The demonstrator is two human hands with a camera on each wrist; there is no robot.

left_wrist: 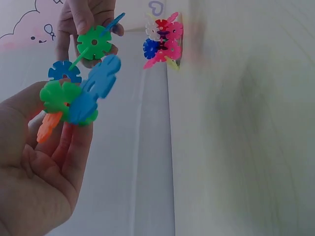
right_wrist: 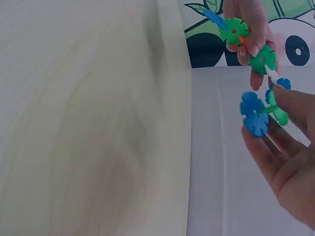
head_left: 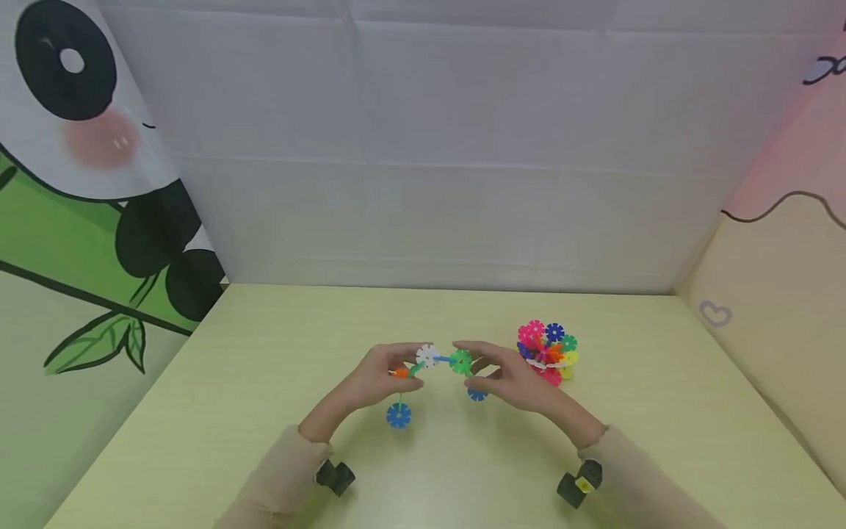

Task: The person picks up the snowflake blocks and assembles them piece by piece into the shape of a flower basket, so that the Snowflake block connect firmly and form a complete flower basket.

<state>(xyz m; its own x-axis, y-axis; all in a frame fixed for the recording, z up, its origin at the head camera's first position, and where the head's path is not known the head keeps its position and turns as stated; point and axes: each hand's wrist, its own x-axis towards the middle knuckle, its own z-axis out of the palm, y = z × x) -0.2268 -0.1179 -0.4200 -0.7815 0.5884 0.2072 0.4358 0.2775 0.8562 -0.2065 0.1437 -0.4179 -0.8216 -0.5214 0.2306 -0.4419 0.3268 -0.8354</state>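
Observation:
A chain of snowflake discs, plastic notched discs slotted together, hangs in the air between both hands. My left hand (head_left: 373,378) grips its left part between thumb and fingers, near an orange disc (head_left: 399,373). From that end a blue disc (head_left: 399,416) dangles. A white disc (head_left: 427,355) and a green disc (head_left: 461,361) span the gap between the hands. On the other side my right hand (head_left: 515,378) pinches the chain's right part. Below those fingers another blue disc (head_left: 477,394) shows. The right wrist view shows blue discs (right_wrist: 254,115) at the right fingertips.
Behind the right hand, a cluster of joined snowflake discs (head_left: 536,328) in pink, blue, green, yellow and white sits on the pale table (head_left: 297,323). A white backdrop (head_left: 423,220) rises at the table's far edge. Printed panels stand on both sides.

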